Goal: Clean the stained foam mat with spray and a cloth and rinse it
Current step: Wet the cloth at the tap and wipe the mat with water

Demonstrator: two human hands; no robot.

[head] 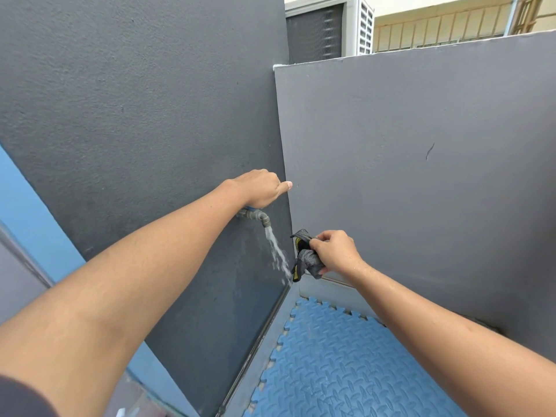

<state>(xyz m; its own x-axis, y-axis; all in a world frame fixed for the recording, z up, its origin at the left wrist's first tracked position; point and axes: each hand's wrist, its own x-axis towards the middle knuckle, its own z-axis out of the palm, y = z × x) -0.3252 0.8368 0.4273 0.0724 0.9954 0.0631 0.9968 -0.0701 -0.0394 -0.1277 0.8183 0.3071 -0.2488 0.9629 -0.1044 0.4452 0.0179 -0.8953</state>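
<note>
A blue foam mat point(334, 365) with a tread pattern and jagged puzzle edges lies on the floor in the corner, partly under my right forearm. A grey metal tap point(258, 217) sticks out of the dark wall, and water point(278, 254) streams from its spout down toward the corner. My left hand point(260, 189) is closed over the top of the tap, hiding its blue handle. My right hand point(335, 251) holds a bunched grey and yellow cloth point(305, 257) just right of the stream. No spray bottle is in view.
Two dark grey walls point(421, 176) meet in a corner right behind the tap. A grey floor strip point(270, 350) runs between the left wall and the mat. An air-conditioner unit point(331, 28) stands above the low right wall. A blue wall section point(33, 224) lies at the left.
</note>
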